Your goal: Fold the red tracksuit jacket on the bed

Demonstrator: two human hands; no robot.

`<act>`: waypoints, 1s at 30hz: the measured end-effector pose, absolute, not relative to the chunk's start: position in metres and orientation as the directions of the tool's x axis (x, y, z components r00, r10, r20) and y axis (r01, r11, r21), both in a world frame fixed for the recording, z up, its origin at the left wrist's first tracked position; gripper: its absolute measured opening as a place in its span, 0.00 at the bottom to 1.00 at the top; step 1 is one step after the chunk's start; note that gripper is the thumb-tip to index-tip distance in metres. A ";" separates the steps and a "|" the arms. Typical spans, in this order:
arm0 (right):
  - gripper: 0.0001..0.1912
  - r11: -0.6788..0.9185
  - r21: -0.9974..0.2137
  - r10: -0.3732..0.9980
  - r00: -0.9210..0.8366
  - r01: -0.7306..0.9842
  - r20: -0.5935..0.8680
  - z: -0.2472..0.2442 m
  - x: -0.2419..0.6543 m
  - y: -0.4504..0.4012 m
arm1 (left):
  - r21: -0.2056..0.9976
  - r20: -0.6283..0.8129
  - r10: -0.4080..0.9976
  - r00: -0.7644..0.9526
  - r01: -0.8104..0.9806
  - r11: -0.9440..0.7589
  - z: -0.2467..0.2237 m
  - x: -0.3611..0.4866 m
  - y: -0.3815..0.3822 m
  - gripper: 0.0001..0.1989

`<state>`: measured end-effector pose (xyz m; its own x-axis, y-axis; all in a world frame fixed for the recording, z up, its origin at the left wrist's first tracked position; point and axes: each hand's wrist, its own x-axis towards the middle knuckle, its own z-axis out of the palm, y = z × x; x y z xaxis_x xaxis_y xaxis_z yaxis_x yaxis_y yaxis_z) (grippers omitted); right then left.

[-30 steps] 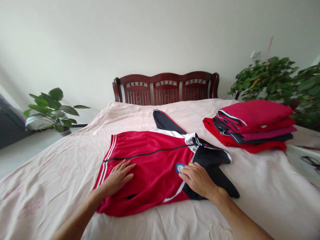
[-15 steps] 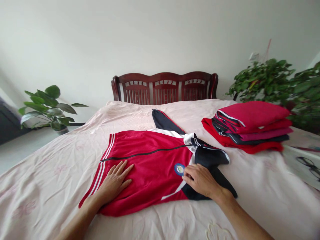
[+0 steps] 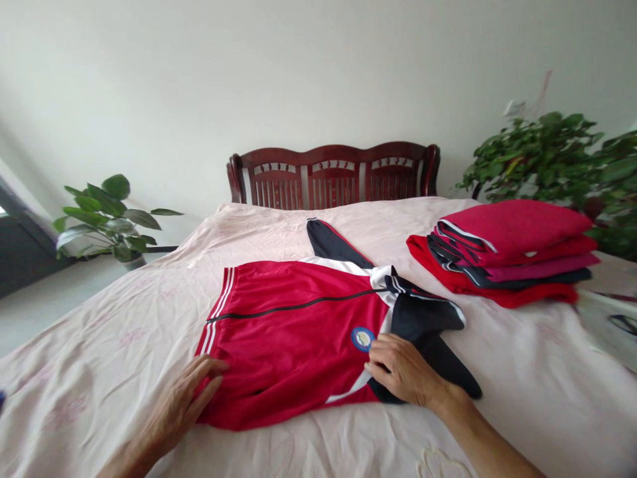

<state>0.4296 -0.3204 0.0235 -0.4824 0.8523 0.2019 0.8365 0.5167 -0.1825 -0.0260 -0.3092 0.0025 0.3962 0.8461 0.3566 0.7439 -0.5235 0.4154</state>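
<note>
A red zip-up track jacket (image 3: 293,332) with white and black parts lies front up, its hem band striped white at the left and its collar to the right. My left hand (image 3: 192,398) rests over the near corner of the hem, thumb apart from the fingers, red cloth visible between them. Close to the round blue badge (image 3: 363,339), my right hand (image 3: 405,368) has its fingers curled and pressed together on the jacket's chest cloth. One dark sleeve (image 3: 336,242) stretches out on the far side. The near dark sleeve (image 3: 448,365) is partly behind my right hand.
A stack of folded red and dark clothes (image 3: 512,232) stands at the right on the pale bedsheet (image 3: 279,458). Beyond the bed is a dark wooden headrest (image 3: 333,176). Potted plants (image 3: 112,216) flank both sides. Eyeglasses (image 3: 624,324) lie at the right edge.
My left hand has slid left and nearer, from flat on the jacket front to the hem corner. The right hand stays by the badge. The view has shifted slightly.
</note>
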 end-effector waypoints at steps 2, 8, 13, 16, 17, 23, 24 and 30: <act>0.16 0.540 -0.248 0.841 -0.508 0.804 0.185 0.026 0.425 -0.323 | 0.382 0.303 0.851 0.429 0.764 -0.521 -0.001 -0.045 -0.320 0.08; 0.16 0.510 -0.359 0.841 -0.540 0.782 0.018 0.029 0.412 -0.333 | 0.278 0.309 0.806 0.504 0.763 -0.584 -0.017 -0.084 -0.341 0.20; 0.09 0.503 -0.309 0.838 -0.543 0.807 -0.053 0.027 0.407 -0.338 | 0.261 0.288 0.791 0.540 0.750 -0.607 -0.025 -0.096 -0.337 0.21; 0.02 0.528 -0.310 0.823 -0.566 0.791 -0.043 0.031 0.407 -0.336 | 0.277 0.294 0.791 0.537 0.744 -0.608 -0.024 -0.098 -0.329 0.20; 0.03 0.540 -0.330 0.814 -0.580 0.774 -0.030 0.032 0.407 -0.335 | 0.283 0.301 0.790 0.534 0.741 -0.608 -0.024 -0.098 -0.327 0.18; 0.04 0.530 -0.424 0.808 -0.589 0.734 -0.009 0.046 0.406 -0.331 | 0.475 0.310 0.860 0.405 0.718 -0.509 -0.022 -0.104 -0.316 0.11; 0.05 0.505 -0.418 0.824 -0.566 0.755 -0.027 0.048 0.406 -0.328 | 0.529 0.297 0.889 0.349 0.715 -0.457 -0.020 -0.104 -0.314 0.11; 0.08 0.369 -0.445 0.908 -0.420 0.816 -0.018 0.061 0.409 -0.285 | 0.798 0.193 0.980 0.039 0.575 -0.180 0.006 -0.082 -0.290 0.19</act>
